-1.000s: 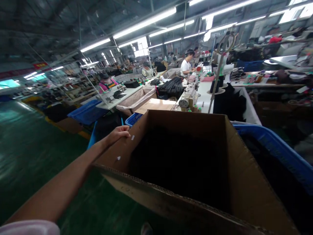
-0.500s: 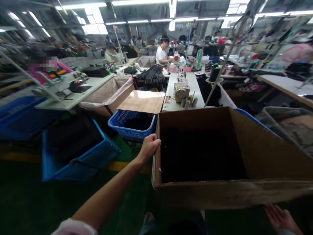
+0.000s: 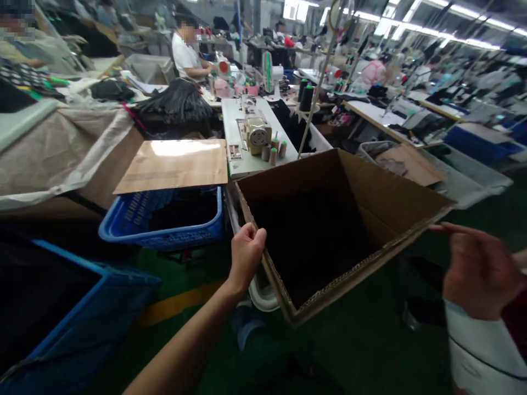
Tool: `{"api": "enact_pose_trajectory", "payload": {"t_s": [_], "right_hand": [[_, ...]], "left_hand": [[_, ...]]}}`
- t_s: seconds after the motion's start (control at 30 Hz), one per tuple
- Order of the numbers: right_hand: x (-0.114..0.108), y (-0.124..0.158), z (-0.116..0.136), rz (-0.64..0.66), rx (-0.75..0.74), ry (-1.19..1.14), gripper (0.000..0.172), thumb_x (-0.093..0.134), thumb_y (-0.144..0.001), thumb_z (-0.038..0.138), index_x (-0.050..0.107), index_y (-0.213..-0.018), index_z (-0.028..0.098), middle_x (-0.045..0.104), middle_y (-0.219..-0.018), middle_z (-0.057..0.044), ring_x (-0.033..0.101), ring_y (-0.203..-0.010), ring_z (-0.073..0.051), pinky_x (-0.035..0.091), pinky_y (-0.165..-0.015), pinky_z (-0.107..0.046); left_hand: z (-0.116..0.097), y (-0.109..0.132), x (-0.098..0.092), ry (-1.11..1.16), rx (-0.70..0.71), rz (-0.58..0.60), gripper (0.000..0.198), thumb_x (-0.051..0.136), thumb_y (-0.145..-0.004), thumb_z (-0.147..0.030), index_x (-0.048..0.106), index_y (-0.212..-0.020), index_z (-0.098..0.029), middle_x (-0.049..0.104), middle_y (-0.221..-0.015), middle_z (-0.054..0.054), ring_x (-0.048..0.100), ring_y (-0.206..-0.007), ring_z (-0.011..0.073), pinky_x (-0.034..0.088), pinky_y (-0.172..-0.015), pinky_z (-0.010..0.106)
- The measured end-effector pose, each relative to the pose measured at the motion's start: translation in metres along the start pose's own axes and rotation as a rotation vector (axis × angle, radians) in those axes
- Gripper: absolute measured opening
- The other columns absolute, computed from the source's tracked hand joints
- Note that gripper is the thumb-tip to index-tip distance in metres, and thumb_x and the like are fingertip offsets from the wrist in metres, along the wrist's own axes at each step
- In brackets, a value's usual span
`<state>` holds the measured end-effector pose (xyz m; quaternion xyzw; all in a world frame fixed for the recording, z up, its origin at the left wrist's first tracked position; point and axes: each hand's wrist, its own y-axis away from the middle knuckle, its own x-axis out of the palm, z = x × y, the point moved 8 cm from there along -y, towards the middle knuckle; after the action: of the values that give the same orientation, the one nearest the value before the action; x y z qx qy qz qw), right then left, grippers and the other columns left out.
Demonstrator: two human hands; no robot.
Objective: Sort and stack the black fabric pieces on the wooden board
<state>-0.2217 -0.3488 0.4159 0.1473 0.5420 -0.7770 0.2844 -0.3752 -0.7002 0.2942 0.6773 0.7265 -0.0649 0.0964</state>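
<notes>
A large open cardboard box (image 3: 395,206) hangs tilted in front of me, with dark fabric lying deep inside it. My left hand (image 3: 246,255) is closed over the box's left rim. My right hand (image 3: 477,271) is near the box's right corner, fingers stretched out towards the cardboard edge and a little blurred. No object shows in that hand.
A blue plastic basket (image 3: 164,233) of dark fabric sits left of the box under a cardboard sheet (image 3: 177,164). A sewing machine (image 3: 257,131) stands on the white table behind. A big blue bin (image 3: 74,307) is at lower left. Other people sit at tables farther back. Green floor below.
The view has swung right and down. The box has turned and tilted, my left hand still on its rim. My right hand has risen from the lower edge to the box's right corner.
</notes>
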Motion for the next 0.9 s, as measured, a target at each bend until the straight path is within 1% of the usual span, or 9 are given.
{"api": "enact_pose_trajectory", "payload": {"t_s": [0.07,0.17,0.3,0.37,0.5,0.6,0.7,0.8,0.9], "right_hand": [[0.027,-0.003,0.028,0.133,-0.108,-0.024,0.017,0.056,-0.091,0.026,0.069,-0.102,0.024,0.071,-0.097,-0.008,0.066,-0.093,-0.024,0.048,-0.091,-0.04],[0.064,0.002,0.052,0.313,-0.192,-0.049,0.017,0.056,-0.091,0.022,0.067,-0.078,0.022,0.07,-0.076,-0.003,0.066,-0.077,-0.02,0.05,-0.091,-0.039],[0.067,0.005,0.048,0.214,-0.046,0.03,0.036,0.055,-0.091,0.021,0.051,-0.055,0.023,0.057,-0.054,0.001,0.062,-0.063,-0.018,0.052,-0.078,-0.035],[0.062,0.007,0.047,0.2,-0.01,0.058,0.037,0.056,-0.09,0.022,0.048,-0.054,0.023,0.056,-0.053,0.0,0.062,-0.063,-0.018,0.052,-0.074,-0.035],[0.053,0.01,0.043,0.237,0.047,0.115,0.038,0.058,-0.091,0.028,0.05,-0.055,0.023,0.058,-0.057,0.0,0.064,-0.067,-0.019,0.051,-0.071,-0.034],[0.046,0.011,0.041,0.287,0.101,0.194,0.037,0.058,-0.092,0.034,0.055,-0.057,0.022,0.063,-0.064,-0.002,0.066,-0.071,-0.019,0.051,-0.071,-0.033],[0.049,0.009,0.044,0.418,0.19,0.237,0.032,0.055,-0.093,0.042,0.063,-0.069,0.022,0.068,-0.073,-0.003,0.066,-0.071,-0.019,0.051,-0.068,-0.031],[0.066,0.005,0.055,0.613,0.323,0.241,0.029,0.054,-0.092,0.049,0.067,-0.087,0.023,0.071,-0.084,-0.002,0.068,-0.076,-0.019,0.052,-0.07,-0.032],[0.105,0.003,0.077,0.844,0.435,0.245,0.031,0.058,-0.088,0.049,0.067,-0.104,0.023,0.071,-0.097,-0.003,0.068,-0.086,-0.02,0.053,-0.078,-0.033]], "left_hand": [[0.0,-0.001,0.0,-0.03,-0.001,0.083,0.035,0.056,-0.077,-0.038,0.03,-0.059,-0.022,0.029,-0.055,-0.006,0.03,-0.052,0.0095,0.028,-0.049,0.022],[0.01,-0.001,0.001,-0.029,-0.06,0.247,0.042,0.058,-0.08,-0.048,0.033,-0.06,-0.022,0.031,-0.056,-0.006,0.031,-0.051,0.0093,0.029,-0.047,0.022],[0.029,0.002,0.001,0.001,-0.148,0.58,0.042,0.053,-0.085,-0.058,0.042,-0.066,-0.022,0.037,-0.053,-0.006,0.035,-0.046,0.0098,0.03,-0.043,0.023],[0.016,-0.007,-0.008,-0.031,0.031,0.65,0.037,0.052,-0.089,-0.05,0.047,-0.067,-0.021,0.043,-0.055,-0.004,0.04,-0.047,0.0107,0.035,-0.044,0.023],[-0.043,-0.041,-0.03,-0.08,0.675,0.542,0.012,0.062,-0.088,-0.031,0.056,-0.084,-0.022,0.063,-0.079,0.001,0.062,-0.074,0.0154,0.052,-0.069,0.028],[-0.063,-0.059,-0.018,-0.285,1.078,0.67,0.037,0.074,-0.078,-0.045,0.061,-0.105,-0.024,0.07,-0.105,0.005,0.064,-0.106,0.0248,0.04,-0.107,0.049],[-0.049,-0.078,0.002,-0.476,1.202,0.917,0.052,0.074,-0.074,-0.054,0.062,-0.114,-0.024,0.071,-0.113,0.005,0.062,-0.115,0.0274,0.025,-0.117,0.054],[-0.035,-0.088,0.008,-0.532,1.255,1.052,0.031,0.066,-0.086,-0.039,0.064,-0.112,-0.022,0.073,-0.107,0.004,0.067,-0.102,0.0212,0.04,-0.109,0.044],[-0.031,-0.091,0.006,-0.481,1.313,1.111,0.021,0.058,-0.091,-0.026,0.065,-0.109,-0.02,0.074,-0.1,0.005,0.069,-0.09,0.018,0.052,-0.089,0.034]]}}
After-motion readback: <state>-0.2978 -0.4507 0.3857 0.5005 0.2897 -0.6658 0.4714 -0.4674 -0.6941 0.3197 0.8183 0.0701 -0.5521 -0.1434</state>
